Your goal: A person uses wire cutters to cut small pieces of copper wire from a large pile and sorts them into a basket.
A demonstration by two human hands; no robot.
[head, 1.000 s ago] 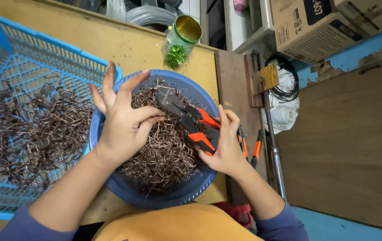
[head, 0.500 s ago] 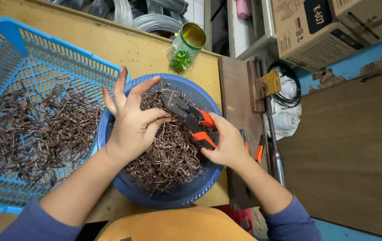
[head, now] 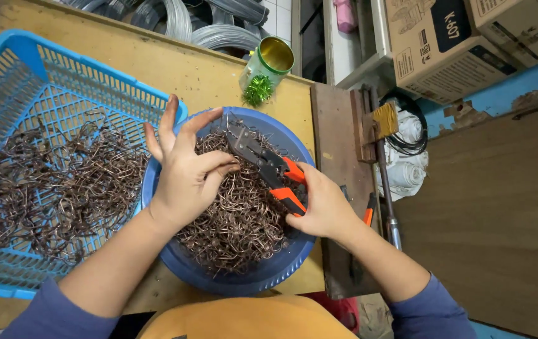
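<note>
- Seen from above, looking down at two bare hands at work over a round blue bowl heaped with small brown bent wire hooks.
- Left hand resting on the near-left of the heap, thumb and forefinger pinched together at the plier tip, apparently on a single hook too small to make out; the other three fingers fanned up and away, likely to keep clear of the tool.
- Right hand wrapped closed around the orange handles of a pair of pliers, metal nose angled up and left across the bowl toward the pinching fingers, so tool and hook meet over the heap.
- Bowl set on a wooden bench, directly in front of the body, within easy reach of both hands.
- Blue plastic basket touching the bowl's left side, holding a looser spread of similar brown wire pieces; close enough for passing pieces across.
- Green tin can with a gold rim just beyond the bowl, a tuft of green tinsel at its base.
- Coils of grey wire at the far edge of the bench.
- Cardboard boxes to the upper right, well apart from the hands.
</note>
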